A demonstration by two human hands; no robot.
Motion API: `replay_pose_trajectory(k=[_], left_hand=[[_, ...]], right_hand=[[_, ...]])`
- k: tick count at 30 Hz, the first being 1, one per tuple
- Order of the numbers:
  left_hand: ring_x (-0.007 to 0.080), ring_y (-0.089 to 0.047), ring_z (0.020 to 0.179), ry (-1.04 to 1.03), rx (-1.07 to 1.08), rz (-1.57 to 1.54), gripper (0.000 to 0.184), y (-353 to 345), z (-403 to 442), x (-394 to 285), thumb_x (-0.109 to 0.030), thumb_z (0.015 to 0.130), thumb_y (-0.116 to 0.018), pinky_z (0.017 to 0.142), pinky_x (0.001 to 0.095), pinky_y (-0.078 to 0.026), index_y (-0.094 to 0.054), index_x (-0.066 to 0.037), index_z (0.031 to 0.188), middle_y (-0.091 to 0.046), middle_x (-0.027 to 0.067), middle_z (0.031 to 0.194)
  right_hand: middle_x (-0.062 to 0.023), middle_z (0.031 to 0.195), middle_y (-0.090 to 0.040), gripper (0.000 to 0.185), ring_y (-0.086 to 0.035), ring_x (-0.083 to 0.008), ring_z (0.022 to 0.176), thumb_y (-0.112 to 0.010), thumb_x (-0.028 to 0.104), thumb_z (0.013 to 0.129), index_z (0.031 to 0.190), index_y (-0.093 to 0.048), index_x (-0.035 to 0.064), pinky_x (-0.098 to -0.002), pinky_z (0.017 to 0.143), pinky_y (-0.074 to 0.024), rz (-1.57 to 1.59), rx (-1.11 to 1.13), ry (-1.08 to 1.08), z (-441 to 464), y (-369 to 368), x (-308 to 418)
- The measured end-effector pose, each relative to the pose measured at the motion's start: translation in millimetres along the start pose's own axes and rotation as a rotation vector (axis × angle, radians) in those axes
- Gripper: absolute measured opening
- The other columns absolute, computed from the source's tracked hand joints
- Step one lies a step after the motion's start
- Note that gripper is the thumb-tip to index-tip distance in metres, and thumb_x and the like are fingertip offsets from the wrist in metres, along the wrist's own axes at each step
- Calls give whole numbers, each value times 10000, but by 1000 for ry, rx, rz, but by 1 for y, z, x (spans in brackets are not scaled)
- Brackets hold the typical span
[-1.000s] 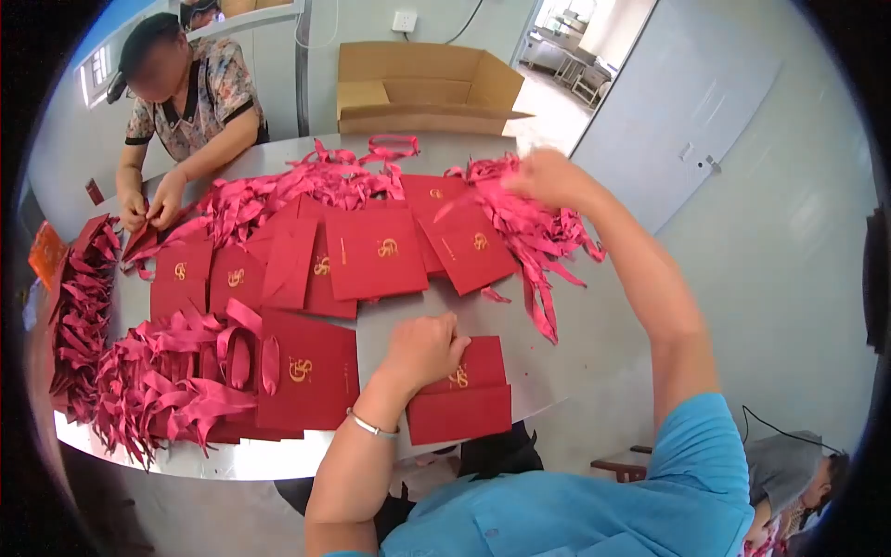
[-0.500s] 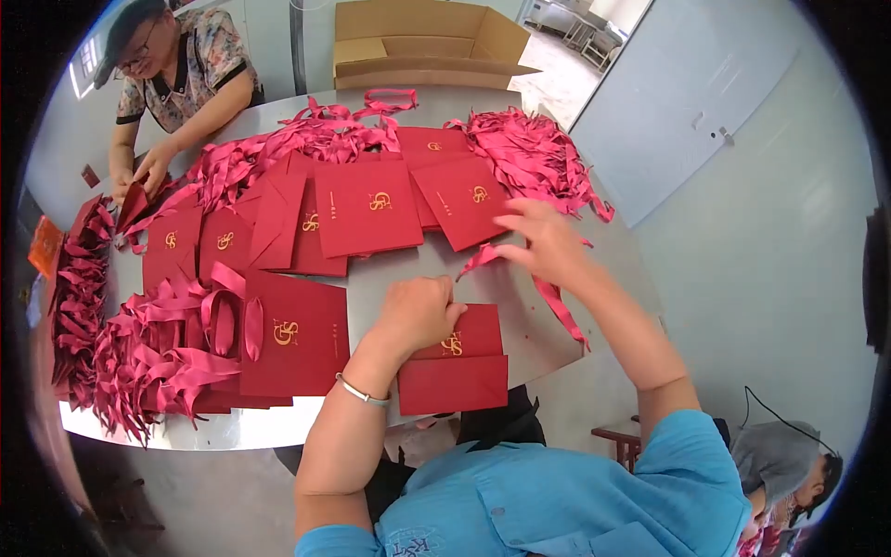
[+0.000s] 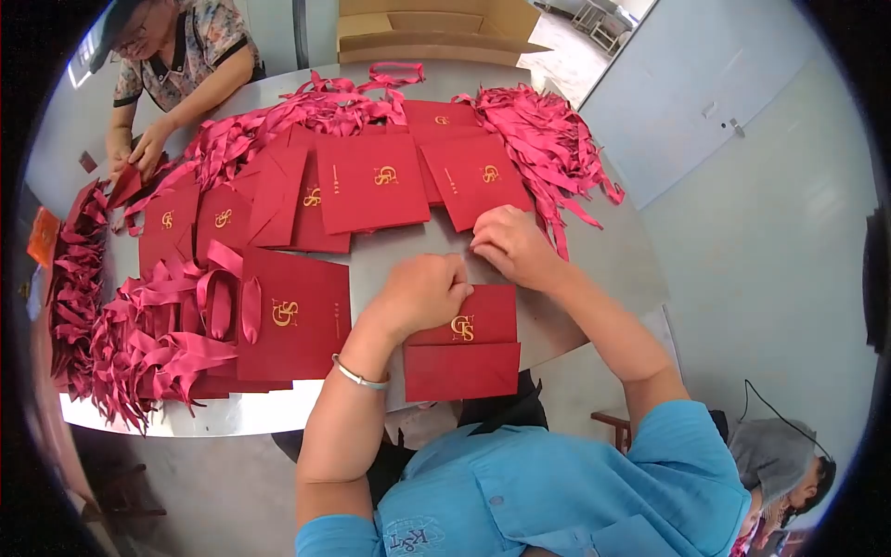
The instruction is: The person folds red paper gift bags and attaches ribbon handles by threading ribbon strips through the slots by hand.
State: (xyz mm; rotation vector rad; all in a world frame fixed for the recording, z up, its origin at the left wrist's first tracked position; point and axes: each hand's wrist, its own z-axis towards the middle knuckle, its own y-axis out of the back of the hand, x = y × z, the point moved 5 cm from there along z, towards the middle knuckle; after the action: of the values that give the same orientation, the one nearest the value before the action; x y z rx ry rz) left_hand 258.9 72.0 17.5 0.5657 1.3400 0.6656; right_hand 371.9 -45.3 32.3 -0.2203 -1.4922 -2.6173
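Note:
In front of me a small red paper gift bag [image 3: 463, 371] with a gold logo lies on the metal table, its bottom folded up toward my body. My left hand [image 3: 422, 292], with a silver bangle at the wrist, is closed at the bag's top left edge; its fingertips are partly hidden. My right hand [image 3: 518, 246] is closed just above the bag's top right corner. Whatever its fingers pinch cannot be made out. Just beyond it lies another red gift bag [image 3: 469, 186], and a heap of pink-red ribbons [image 3: 548, 139] spreads behind.
Finished-looking bags with ribbon handles [image 3: 297, 320] are stacked at left. More flat red bags [image 3: 371, 190] overlap mid-table. A cardboard box [image 3: 445, 37] stands behind the table. Across at upper left, a co-worker [image 3: 186, 74] handles a red bag; another person [image 3: 780, 464] sits at lower right.
My right hand has moved left and closed its fingers, which were spread over the ribbon. The loose ribbon pieces below it no longer show there. My left hand stays at the bag.

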Motion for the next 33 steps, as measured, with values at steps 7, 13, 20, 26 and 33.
replay_pose_trajectory(k=[7, 13, 20, 26, 33], left_hand=[[104, -502, 622, 11, 253, -379, 140, -4, -1, -9, -118, 859, -660, 587, 269, -435, -583, -5, 830, -564, 33, 645], [52, -471, 722, -35, 415, -738, 70, -19, -3, -16, -69, 913, -608, 658, 222, -420, -592, -1, 904, -574, -38, 775], [49, -518, 776, -14, 526, -1007, 62, -24, -10, -31, -15, 889, -615, 700, 221, -444, -601, 2, 947, -606, -30, 830], [62, -562, 822, -168, 438, -621, 155, -13, -14, -49, 38, 855, -620, 738, 233, -471, -603, 21, 1008, -653, 6, 900], [52, -556, 791, 73, 431, -872, 159, -27, -14, -40, 65, 818, -618, 702, 214, -462, -616, 17, 970, -644, -7, 873]], right_hand=[[-59, 996, -653, 82, -605, -124, 889, -584, 82, 934, 992, -585, 24, -270, 799, -481, 715, 56, -687, -49, 20, 21], [-32, 934, -612, 76, -562, -74, 829, -557, 75, 950, 1004, -552, 21, -227, 747, -463, 1286, -189, -757, -79, 8, 45], [-14, 914, -580, 71, -542, -70, 800, -561, 87, 954, 988, -546, 26, -220, 729, -451, 1283, -307, -628, -82, 19, 63], [-25, 882, -575, 107, -534, -85, 776, -598, 89, 931, 995, -587, 4, -228, 692, -451, 795, -182, -570, -70, 33, 71], [-46, 939, -592, 64, -539, -90, 848, -567, 62, 942, 973, -566, 7, -241, 755, -449, 800, -236, -597, -70, 27, 66]])
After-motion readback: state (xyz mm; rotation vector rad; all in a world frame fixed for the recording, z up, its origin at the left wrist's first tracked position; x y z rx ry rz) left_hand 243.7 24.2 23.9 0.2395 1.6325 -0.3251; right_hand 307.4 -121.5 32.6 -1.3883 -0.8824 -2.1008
